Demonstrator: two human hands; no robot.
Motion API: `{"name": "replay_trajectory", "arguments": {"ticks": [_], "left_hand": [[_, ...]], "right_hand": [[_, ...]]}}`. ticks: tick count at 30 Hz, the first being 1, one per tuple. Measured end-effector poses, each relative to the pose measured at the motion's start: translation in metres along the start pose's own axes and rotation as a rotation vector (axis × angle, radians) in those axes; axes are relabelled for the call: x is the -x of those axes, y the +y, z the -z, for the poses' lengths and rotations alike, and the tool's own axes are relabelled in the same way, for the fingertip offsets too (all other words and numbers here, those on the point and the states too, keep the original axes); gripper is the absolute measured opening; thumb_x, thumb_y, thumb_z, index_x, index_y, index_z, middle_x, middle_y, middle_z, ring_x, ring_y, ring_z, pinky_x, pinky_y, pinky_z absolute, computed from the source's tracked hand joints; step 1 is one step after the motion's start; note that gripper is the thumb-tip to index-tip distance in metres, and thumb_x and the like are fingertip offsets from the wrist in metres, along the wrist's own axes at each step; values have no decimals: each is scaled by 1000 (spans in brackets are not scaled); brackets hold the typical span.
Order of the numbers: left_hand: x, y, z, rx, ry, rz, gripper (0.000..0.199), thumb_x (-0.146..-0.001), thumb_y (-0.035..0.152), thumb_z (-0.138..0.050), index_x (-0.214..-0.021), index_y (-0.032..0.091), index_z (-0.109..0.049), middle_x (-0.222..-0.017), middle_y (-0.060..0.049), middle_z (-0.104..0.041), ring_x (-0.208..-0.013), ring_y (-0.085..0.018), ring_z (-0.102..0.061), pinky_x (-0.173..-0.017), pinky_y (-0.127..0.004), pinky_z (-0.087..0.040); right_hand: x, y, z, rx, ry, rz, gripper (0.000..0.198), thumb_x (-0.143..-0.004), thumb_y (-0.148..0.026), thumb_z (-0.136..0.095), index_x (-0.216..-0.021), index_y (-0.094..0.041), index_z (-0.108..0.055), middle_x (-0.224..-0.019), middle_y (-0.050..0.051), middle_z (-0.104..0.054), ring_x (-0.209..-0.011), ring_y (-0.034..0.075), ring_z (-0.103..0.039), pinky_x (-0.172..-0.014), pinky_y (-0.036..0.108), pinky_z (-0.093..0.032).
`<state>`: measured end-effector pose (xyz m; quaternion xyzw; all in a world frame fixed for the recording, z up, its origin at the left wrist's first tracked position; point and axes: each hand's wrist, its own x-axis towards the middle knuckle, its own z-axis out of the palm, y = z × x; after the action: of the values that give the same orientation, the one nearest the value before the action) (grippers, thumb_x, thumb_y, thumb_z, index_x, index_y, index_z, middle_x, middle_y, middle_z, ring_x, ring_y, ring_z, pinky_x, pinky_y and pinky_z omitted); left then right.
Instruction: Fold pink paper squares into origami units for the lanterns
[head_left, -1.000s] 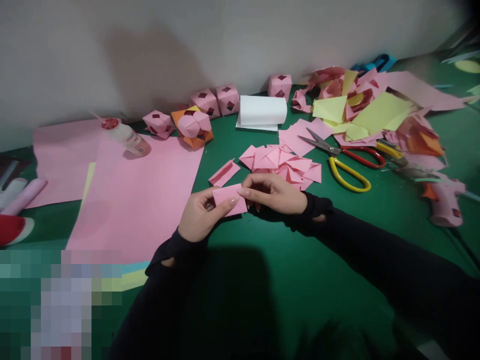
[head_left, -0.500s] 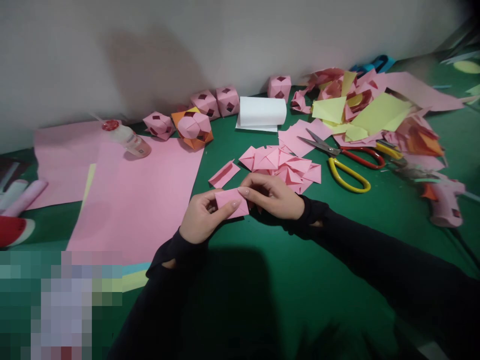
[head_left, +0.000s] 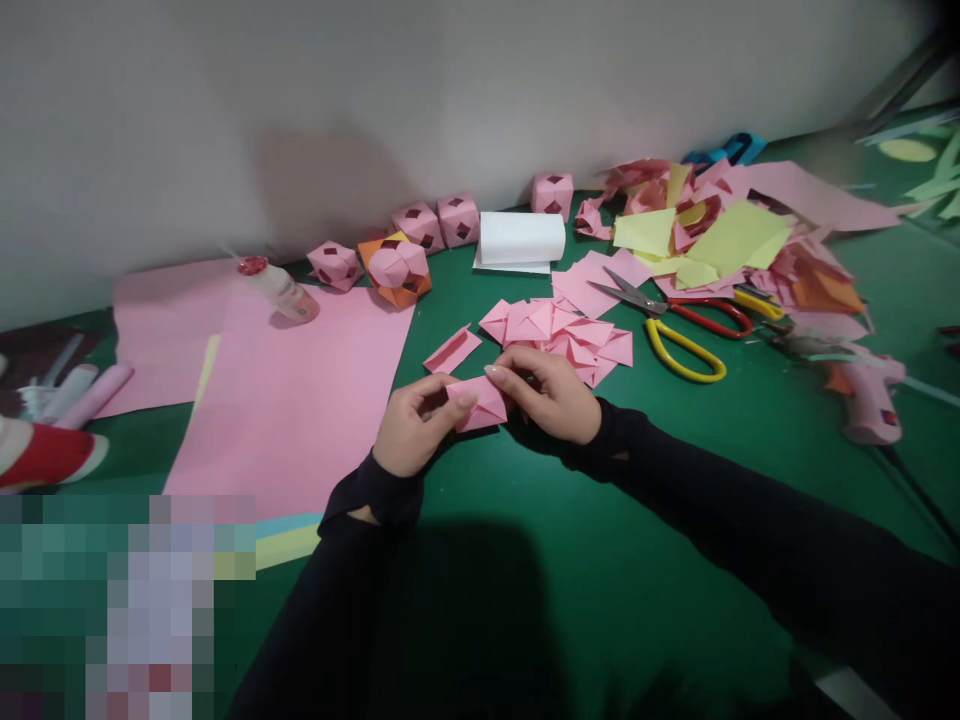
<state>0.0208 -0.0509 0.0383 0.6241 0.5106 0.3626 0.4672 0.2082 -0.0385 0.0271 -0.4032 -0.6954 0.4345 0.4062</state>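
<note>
A small folded piece of pink paper (head_left: 482, 411) is held between both hands above the green table. My left hand (head_left: 415, 424) pinches its left side, thumb on top. My right hand (head_left: 551, 395) grips its upper right corner between thumb and fingers; some of those fingertips are hidden behind the paper. Just beyond the hands lies a pile of folded pink paper pieces (head_left: 559, 330). To the left of that pile, a single folded pink strip (head_left: 453, 350) lies apart.
Scissors (head_left: 660, 315) with red and yellow handles lie right of the pile, near a pink glue gun (head_left: 870, 398). Paper scraps (head_left: 739, 240) are heaped behind. Pink sheets (head_left: 300, 400) cover the left, with a bottle (head_left: 281, 290) on them. Folded paper balls (head_left: 420, 228) line the wall.
The camera view has shifted, so the table things appear a little displaced. Both hands still hold the pink paper, which now shows a raised fold under the left thumb.
</note>
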Motion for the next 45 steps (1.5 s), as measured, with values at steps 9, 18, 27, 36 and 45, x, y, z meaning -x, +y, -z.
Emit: {"name": "replay_trajectory", "arguments": {"ticks": [9, 18, 27, 36, 45], "left_hand": [[-17, -23, 3, -747, 630, -421, 38, -80, 39, -70, -111, 17, -65, -108, -12, -61, -100, -25, -58, -84, -37, -48], [-37, -32, 7, -1002, 503, -392, 20, -87, 37, -62, -88, 18, -67, -88, -13, -67, -92, -32, -55, -74, -40, -38], [-32, -37, 9, -936, 534, -495, 17, -89, 30, -60, -86, 20, -74, -87, -9, -76, -97, -31, -61, -82, -43, -45], [-21, -30, 3, -734, 685, -636, 29, -92, 23, -57, -116, 18, -71, -122, -12, -69, -120, -27, -58, -101, -45, -46], [17, -11, -27, -441, 598, -423, 27, -94, 25, -53, -114, 21, -71, -108, -5, -76, -94, -18, -72, -82, -26, -56]], "right_hand": [[24, 2, 20, 611, 370, 187, 20, -95, -27, -50, -79, -19, -59, -75, 6, -65, -67, 17, -55, -63, 31, -43], [21, 22, 48, 883, 600, 214, 17, -91, -26, -52, -100, -17, -63, -96, 9, -70, -85, 25, -56, -78, 39, -43], [25, 10, 21, 871, 543, 308, 25, -86, -19, -58, -110, -20, -62, -113, 8, -65, -107, 28, -52, -94, 46, -38], [22, 2, 2, 697, 480, 438, 31, -83, -9, -58, -112, -19, -61, -122, 11, -58, -120, 30, -46, -103, 50, -38], [18, -5, -6, 268, 370, 374, 34, -90, -17, -53, -124, -19, -52, -119, 13, -60, -114, 25, -54, -95, 46, -48]]}}
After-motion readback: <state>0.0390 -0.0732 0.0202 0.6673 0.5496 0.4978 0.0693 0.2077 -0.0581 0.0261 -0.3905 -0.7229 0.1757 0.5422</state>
